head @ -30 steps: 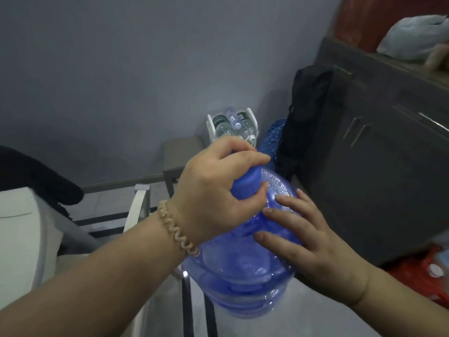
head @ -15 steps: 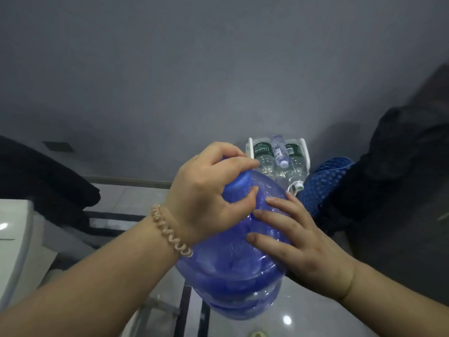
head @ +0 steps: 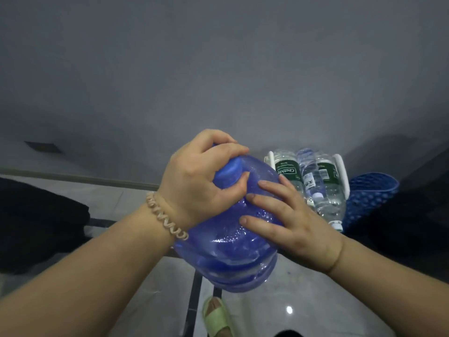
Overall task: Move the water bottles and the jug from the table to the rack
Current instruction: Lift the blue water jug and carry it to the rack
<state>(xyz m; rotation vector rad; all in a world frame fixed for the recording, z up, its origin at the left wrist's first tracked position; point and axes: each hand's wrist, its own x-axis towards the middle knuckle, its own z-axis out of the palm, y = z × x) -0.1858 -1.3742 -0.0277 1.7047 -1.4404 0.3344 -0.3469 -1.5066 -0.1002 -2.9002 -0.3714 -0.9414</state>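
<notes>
— Gripping the jug [head: 230, 251] by its blue cap [head: 228, 170] with the left hand [head: 194, 181], fingers curled round?
— Yes. Bracing its shoulder with the right hand [head: 286, 222], fingers straight, spread. Holding it tilted above the floor [head: 303, 300], near the rack [head: 342, 171] loaded with water bottles [head: 328, 188].

rack [head: 341, 167] crowded with water bottles [head: 328, 190], blue perforated mat [head: 371, 193] just right of it, open floor [head: 116, 200] left

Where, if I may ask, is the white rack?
Head view, right of centre: the white rack stands by the wall, beyond the blue jug.
</notes>
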